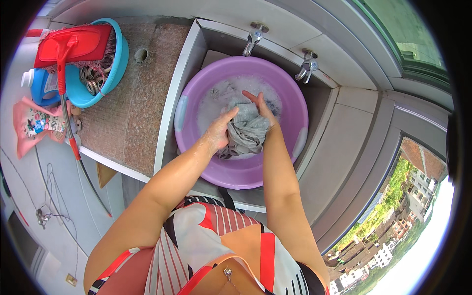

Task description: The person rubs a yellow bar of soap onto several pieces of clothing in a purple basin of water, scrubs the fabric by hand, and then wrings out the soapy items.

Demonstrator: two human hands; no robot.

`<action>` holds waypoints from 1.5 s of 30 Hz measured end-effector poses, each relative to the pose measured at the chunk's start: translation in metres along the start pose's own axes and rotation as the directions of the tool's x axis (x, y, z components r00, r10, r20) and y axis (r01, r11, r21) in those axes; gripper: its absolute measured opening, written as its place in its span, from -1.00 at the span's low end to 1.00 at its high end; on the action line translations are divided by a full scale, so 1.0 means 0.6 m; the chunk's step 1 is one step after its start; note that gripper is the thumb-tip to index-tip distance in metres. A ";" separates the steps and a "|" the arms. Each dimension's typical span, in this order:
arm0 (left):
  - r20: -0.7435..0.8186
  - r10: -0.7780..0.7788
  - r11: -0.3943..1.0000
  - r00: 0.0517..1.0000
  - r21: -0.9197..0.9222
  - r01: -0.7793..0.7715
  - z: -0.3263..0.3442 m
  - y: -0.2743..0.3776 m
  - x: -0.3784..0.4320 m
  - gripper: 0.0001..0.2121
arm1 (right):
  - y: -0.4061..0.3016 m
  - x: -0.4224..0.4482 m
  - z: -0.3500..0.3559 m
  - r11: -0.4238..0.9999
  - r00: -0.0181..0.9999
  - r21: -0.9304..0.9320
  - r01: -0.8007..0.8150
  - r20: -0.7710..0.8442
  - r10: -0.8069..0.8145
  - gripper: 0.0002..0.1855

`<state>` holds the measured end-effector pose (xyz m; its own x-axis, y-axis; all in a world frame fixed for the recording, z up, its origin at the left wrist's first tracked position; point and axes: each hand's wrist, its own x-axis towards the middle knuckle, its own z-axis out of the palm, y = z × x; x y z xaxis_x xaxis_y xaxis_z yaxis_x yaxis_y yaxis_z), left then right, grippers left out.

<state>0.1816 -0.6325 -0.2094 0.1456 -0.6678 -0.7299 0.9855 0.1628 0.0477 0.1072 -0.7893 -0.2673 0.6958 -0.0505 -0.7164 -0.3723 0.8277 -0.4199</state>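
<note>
A wet grey cloth garment (247,134) is bunched between my two hands, over the soapy water in a purple plastic basin (210,171). My left hand (220,129) presses on its left side, thumb up towards the top fold. My right hand (266,110) holds the right side, and some of its fingers stretch out past the cloth. White suds (215,99) float around the garment, with darker blue fabric (273,106) partly visible under them at the right. Suds also cling to my left wrist.
The basin sits in a tiled sink (164,121) below two metal taps (253,38) (308,67). On the stone counter (143,92) at left are a blue basin (123,55), a red mop (70,46), a blue jug (40,86) and a pink bag (38,125). A window (391,206) lies right.
</note>
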 end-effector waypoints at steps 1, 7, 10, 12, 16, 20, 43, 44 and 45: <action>-0.070 0.090 0.994 0.993 0.065 -0.086 0.004 0.016 0.005 -0.55 | -0.002 -0.019 0.033 0.996 0.996 -0.005 0.088 -0.003 -0.088 -0.48; 0.048 0.266 0.906 0.963 0.328 -0.266 0.009 0.057 0.025 -0.57 | 0.064 -0.121 0.252 0.066 0.534 -0.976 0.205 0.055 -0.844 -0.58; -0.142 0.231 0.955 0.962 0.221 -0.197 0.032 0.016 0.023 -0.63 | 0.054 -0.090 0.220 0.343 0.537 -0.931 0.127 -0.226 -0.813 -0.70; -0.220 0.270 0.917 0.937 0.355 -0.181 0.028 0.006 0.028 -0.58 | 0.028 -0.055 0.181 0.504 0.574 -0.859 0.090 -0.369 -0.731 -0.63; -0.196 0.278 0.904 0.940 0.384 -0.187 0.057 0.028 0.009 -0.51 | -0.020 -0.038 0.108 0.747 0.777 -0.625 0.226 -0.346 -0.525 -0.37; -0.036 0.221 0.686 0.975 0.716 -0.129 0.049 0.037 0.020 -0.58 | -0.067 -0.068 0.106 0.604 0.886 -0.654 0.456 0.268 -0.379 -0.07; 0.031 -0.014 0.978 0.999 0.209 0.007 0.042 -0.053 0.004 -0.71 | 0.004 -0.144 0.170 -0.022 0.395 -0.995 0.099 0.059 -0.917 -0.70; -0.052 -0.084 0.996 0.995 0.027 0.086 0.043 -0.067 0.011 -0.76 | -0.024 -0.118 0.132 0.104 0.332 -0.994 -0.045 -0.113 -0.937 -0.72; -0.194 -0.035 0.995 0.980 0.083 0.052 0.045 -0.093 0.019 -0.78 | -0.016 -0.116 0.110 0.128 0.341 -0.992 -0.020 -0.127 -0.931 -0.72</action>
<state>0.1308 -0.6688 -0.2019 0.0916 -0.5195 -0.8496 0.9955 0.0675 0.0660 0.1028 -0.7568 -0.1769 0.5064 -0.8589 0.0762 -0.6702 -0.4477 -0.5919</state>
